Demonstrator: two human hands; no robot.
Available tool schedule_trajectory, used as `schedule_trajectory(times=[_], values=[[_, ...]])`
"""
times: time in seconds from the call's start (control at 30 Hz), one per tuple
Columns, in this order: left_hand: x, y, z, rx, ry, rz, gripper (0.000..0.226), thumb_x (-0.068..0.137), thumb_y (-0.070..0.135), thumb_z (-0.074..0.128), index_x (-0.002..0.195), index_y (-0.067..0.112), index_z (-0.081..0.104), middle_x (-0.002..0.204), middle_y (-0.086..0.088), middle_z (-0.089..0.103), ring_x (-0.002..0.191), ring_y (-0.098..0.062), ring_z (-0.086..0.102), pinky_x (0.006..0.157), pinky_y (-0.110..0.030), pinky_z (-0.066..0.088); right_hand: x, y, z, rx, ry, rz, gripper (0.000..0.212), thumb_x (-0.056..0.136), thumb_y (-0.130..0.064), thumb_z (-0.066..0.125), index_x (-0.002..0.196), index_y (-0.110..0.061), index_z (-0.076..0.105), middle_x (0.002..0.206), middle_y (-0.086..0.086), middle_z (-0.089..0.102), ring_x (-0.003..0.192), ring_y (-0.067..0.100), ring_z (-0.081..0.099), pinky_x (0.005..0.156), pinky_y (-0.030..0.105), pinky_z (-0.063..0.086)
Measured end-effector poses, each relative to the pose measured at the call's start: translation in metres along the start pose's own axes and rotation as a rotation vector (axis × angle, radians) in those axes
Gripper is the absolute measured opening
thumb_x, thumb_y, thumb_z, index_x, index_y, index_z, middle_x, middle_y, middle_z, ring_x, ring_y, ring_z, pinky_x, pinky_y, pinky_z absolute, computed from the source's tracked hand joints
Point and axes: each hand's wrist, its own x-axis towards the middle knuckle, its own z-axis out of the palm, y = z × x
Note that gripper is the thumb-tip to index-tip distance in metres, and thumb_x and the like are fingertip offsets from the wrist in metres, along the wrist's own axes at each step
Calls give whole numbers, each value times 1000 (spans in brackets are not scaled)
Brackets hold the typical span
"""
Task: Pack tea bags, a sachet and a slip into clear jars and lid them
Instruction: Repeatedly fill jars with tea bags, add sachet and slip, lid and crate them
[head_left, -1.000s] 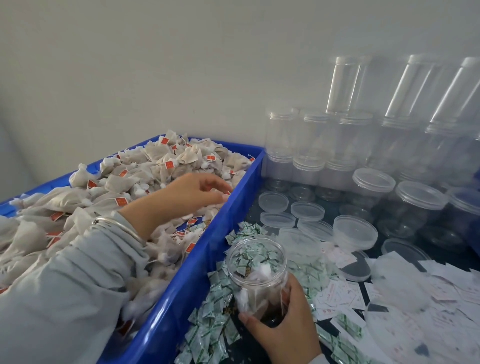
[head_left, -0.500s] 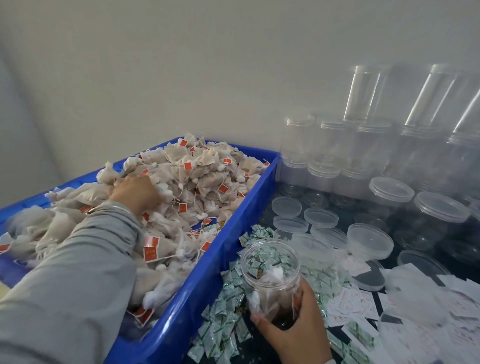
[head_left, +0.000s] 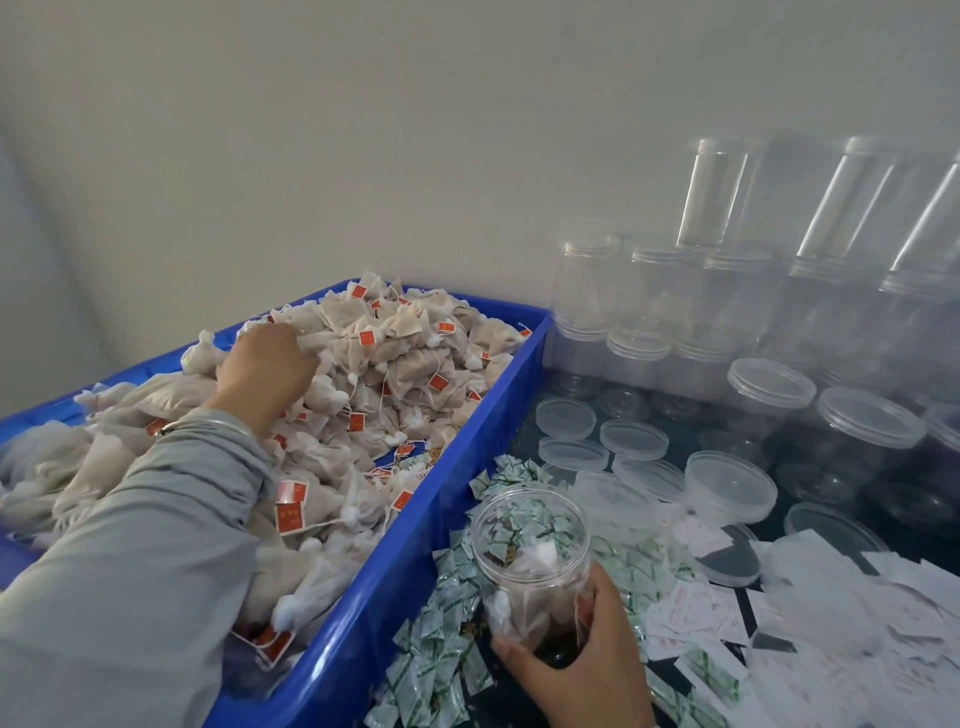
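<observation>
A blue crate (head_left: 457, 467) on the left is heaped with pale tea bags (head_left: 405, 364) bearing red tags. My left hand (head_left: 265, 366) reaches into the heap near its far left side, fingers curled down among the bags; whether it holds one is hidden. My right hand (head_left: 582, 670) grips an open clear jar (head_left: 530, 551) from below, just right of the crate, with a few tea bags inside. Green-and-white sachets (head_left: 441, 639) lie scattered around the jar. White paper slips (head_left: 701, 618) are spread to its right.
Loose clear lids (head_left: 634, 439) lie on the dark table behind the jar. Lidded jars (head_left: 867, 431) stand at the right, and stacked empty jars (head_left: 587, 291) line the wall. More white slips (head_left: 883, 623) cover the lower right.
My left hand swept from the crate's right side to its far left, then a little deeper into the heap. My right hand kept hold of the jar.
</observation>
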Motion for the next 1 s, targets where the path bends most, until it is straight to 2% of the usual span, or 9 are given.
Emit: schedule_trajectory(times=[0.07,0.13,0.2,0.3,0.4,0.57,0.67,0.87,1.0], values=[[-10,16,-9,-186,99,31,23,88,19,49,71,4,54,66,-7,50,69,-28,49,56,-31,33,-1,-2,0,-7,-14,9,123,35,-60,84,142,-32,30,134,-13,50,122,8,50,106,40,40],[-20,33,-15,-443,74,-1,22,88,21,53,72,6,54,68,-10,54,64,-28,52,61,-33,43,-2,-4,0,-8,-4,17,124,36,-60,84,143,-32,28,135,-14,48,123,7,48,108,39,39],[-33,48,-18,-799,-124,-65,10,89,20,58,88,10,60,89,-11,63,71,-28,64,62,-36,55,-1,-5,0,-12,8,15,123,37,-58,85,143,-32,28,135,-14,48,123,7,48,108,37,38],[-54,70,-19,-1097,-478,-51,12,90,12,60,102,9,60,102,-14,64,69,-22,71,46,-21,51,-1,-6,1,-3,14,16,120,40,-55,87,142,-31,29,135,-13,49,122,7,49,107,37,39],[-72,85,-20,-1104,-726,61,17,88,10,61,105,10,62,94,-10,70,66,-19,71,43,-19,50,0,-4,1,4,7,4,119,40,-53,87,142,-30,30,133,-13,51,121,7,50,106,37,40],[-97,91,-22,-679,-1113,454,27,84,29,68,110,31,63,95,9,72,75,-10,70,52,-18,51,1,-3,1,-21,30,11,119,39,-52,86,142,-30,30,131,-11,52,120,7,51,105,35,41],[-106,98,-19,-733,-1277,417,36,77,33,70,111,28,62,97,0,72,73,-14,69,56,-20,53,2,-2,2,-27,17,14,118,38,-52,85,141,-30,32,129,-11,54,119,7,52,103,35,43],[-104,98,-16,-807,-1284,384,36,82,35,67,115,22,60,110,-2,71,77,-25,73,52,-20,53,4,-2,2,36,-22,-29,81,47,-26,88,116,-42,48,110,-18,66,99,0,64,80,16,52],[-84,90,-19,-967,-921,215,28,83,23,64,109,12,63,93,-6,74,66,-22,71,47,-22,53,5,0,2,19,-14,-37,89,42,-38,90,119,-44,46,115,-19,63,104,2,62,92,28,51]])
